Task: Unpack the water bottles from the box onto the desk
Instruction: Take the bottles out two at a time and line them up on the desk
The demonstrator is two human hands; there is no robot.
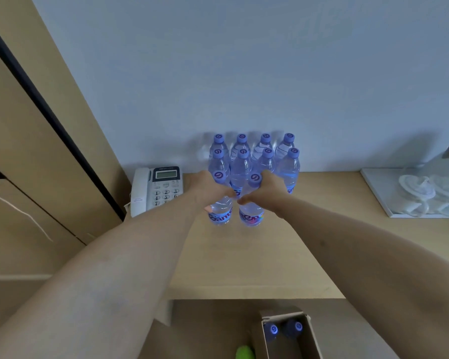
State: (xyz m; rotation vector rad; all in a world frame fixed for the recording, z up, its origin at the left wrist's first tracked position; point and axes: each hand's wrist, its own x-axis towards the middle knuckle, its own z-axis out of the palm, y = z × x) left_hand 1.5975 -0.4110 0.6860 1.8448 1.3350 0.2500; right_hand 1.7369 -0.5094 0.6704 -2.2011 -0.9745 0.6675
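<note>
two bottles are being stood on the desk (pixel 244 260), the left hand (pixel 205 189) wrapped round one bottle (pixel 220 213) and the right hand (pixel 266 191) round its neighbour (pixel 252 216), just in front of eight already standing. next, judging by this, both grips loosen and reach back to the box (pixel 309 340) below the wrists, where two remain. clear plastic, purple caps, blue labels.

Box (pixel 311 340) cut off by bottom edge (two caps showing). Green object (pixel 245 353) beside it cropped, unidentifiable. Bottle labels partly hidden behind hands.

Left hand (pixel 205 189) and right hand (pixel 267 191) each grip an upright bottle on the desk (pixel 244 260), fronting eight others.
</note>
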